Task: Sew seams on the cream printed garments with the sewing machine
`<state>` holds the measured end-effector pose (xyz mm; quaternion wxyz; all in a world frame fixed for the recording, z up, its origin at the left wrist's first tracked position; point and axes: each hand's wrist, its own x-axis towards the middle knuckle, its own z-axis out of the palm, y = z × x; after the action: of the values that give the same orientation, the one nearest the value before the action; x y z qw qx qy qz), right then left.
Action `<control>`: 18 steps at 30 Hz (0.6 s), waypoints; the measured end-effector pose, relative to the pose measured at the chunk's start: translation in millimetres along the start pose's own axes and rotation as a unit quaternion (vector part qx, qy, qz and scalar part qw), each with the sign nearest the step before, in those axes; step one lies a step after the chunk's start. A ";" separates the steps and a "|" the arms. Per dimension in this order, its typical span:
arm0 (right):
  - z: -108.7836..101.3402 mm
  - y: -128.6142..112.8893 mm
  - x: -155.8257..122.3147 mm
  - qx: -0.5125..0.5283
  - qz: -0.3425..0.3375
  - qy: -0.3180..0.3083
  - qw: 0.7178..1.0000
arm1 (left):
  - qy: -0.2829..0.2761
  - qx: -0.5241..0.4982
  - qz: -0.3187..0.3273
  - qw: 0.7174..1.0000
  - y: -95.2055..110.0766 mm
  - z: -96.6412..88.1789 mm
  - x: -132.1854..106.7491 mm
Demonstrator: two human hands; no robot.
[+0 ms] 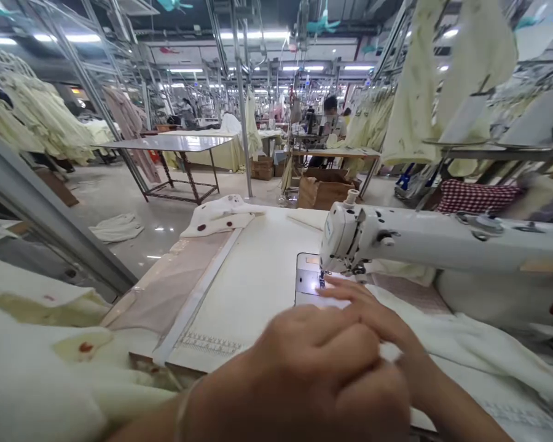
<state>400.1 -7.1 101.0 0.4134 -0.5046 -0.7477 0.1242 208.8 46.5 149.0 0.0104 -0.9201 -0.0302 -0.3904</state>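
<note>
My left hand [322, 368] is close to the camera, in front of the sewing machine. Its fingers curl into a fist, and what they hold, if anything, is hidden. Just behind it, my right hand [364, 304] reaches in from the lower right with its fingers stretched toward the presser foot [322, 280] and the lit needle plate [308, 281]. The left hand covers part of the right. A scrap of something white [391, 352] shows between the hands, too blurred to name. The white sewing machine [419, 236] stands to the right, its head above my fingertips.
The white machine table [244, 276] has a printed ruler [212, 344] along its near edge. Spotted white fabric [219, 218] lies at its far left corner. Pale cloth [479, 344] covers the right side. More fabric [41, 362] hangs at left beside a metal post [55, 215].
</note>
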 end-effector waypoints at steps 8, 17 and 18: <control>-3.5 -50.1 23.2 -0.015 -0.007 0.189 0.982 | -0.022 0.160 -0.104 0.981 1.0 -48.7 -0.8; 63.0 -28.4 -41.0 0.145 0.231 -0.007 0.962 | -0.050 0.319 -0.098 0.941 -83.6 -52.6 29.5; 61.5 -16.6 -48.1 0.086 0.235 0.008 0.968 | -0.100 0.316 -0.154 0.931 -103.8 -38.1 29.9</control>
<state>350.8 -41.7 48.7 0.4202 -0.6294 -0.5915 0.2781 195.6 149.9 196.5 0.2371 -0.8877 -0.2942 -0.2631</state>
